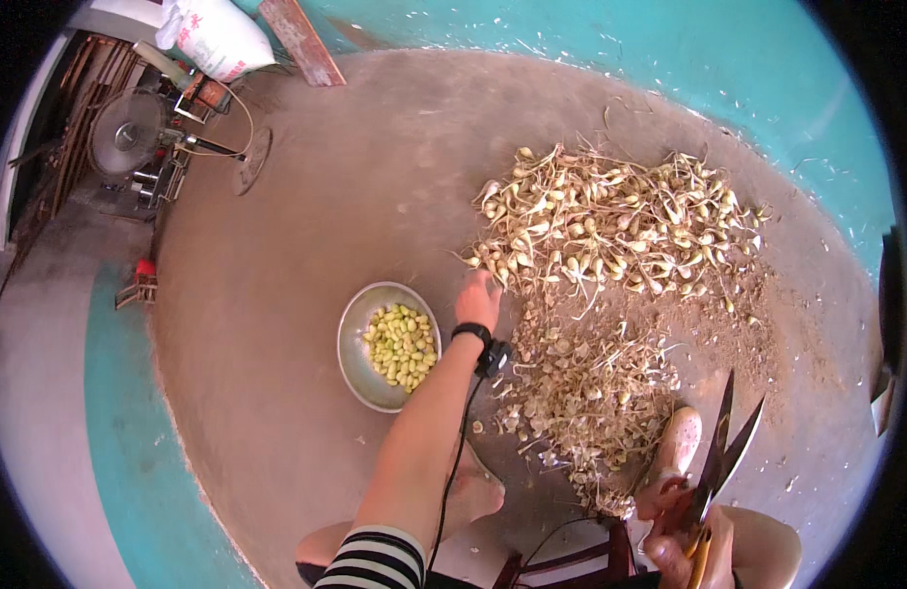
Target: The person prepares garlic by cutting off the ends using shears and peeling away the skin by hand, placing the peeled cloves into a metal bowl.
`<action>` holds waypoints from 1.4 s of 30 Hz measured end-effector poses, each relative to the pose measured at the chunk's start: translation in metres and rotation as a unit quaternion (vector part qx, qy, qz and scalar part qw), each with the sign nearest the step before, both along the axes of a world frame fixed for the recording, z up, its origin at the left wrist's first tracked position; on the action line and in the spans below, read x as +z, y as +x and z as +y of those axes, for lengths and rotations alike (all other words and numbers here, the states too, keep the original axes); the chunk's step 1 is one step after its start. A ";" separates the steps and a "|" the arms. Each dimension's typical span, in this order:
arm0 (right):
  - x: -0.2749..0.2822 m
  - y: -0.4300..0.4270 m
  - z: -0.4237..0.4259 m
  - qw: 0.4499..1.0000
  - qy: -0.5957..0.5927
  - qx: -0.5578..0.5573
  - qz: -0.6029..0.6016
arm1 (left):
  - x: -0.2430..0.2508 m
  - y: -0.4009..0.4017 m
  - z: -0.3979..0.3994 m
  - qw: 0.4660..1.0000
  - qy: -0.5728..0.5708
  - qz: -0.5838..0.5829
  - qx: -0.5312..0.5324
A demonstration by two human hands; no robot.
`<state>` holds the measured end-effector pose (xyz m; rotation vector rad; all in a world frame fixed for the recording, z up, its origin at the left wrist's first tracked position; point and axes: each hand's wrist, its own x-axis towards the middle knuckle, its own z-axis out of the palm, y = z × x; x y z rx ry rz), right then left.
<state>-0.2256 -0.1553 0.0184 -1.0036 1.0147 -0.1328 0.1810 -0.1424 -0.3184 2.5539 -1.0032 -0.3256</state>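
Note:
My left hand (480, 300) reaches forward to the near left edge of a heap of pale, onion-like bulbs (608, 221) with dry stalks and roots. Its fingertips meet the bulbs there, and whether they pinch one is hidden. My right hand (693, 541), low at the right, is closed around a pair of scissors (718, 449) with yellowish handles. The blades point away from me, spread apart. Left of my left forearm stands a round metal bowl (350, 368), partly filled with trimmed yellow-green bulbs (402, 344). Trimmed skins and stalks (586, 397) lie scattered between the heap and my feet.
Loose soil (748, 309) spreads beside the heap. A cable (453, 471) trails from the device on my left wrist. A standing fan (129, 134), a white sack (221, 40) and a wooden board (304, 40) stand at the far left. A turquoise wall (645, 44) borders the floor.

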 end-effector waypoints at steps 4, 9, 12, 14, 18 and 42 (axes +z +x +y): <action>0.001 0.008 -0.010 0.997 -0.017 0.069 0.003 | -0.005 0.018 -0.041 0.999 0.029 0.011 -0.020; -0.009 0.018 -0.013 0.993 -0.066 0.086 0.052 | -0.031 0.000 -0.033 0.979 0.113 -0.104 -0.135; -0.013 0.020 -0.008 0.995 -0.061 0.067 0.050 | -0.039 -0.006 -0.020 0.986 0.070 -0.065 -0.136; -0.015 0.021 -0.003 0.995 -0.066 0.061 0.045 | -0.040 -0.010 -0.006 0.989 0.045 -0.024 -0.138; -0.009 0.016 -0.004 0.991 -0.070 0.098 0.054 | -0.042 -0.035 0.038 0.995 -0.028 0.045 -0.087; 0.008 0.008 0.004 0.967 -0.174 0.182 0.044 | -0.077 -0.016 0.048 0.991 -0.048 -0.002 0.123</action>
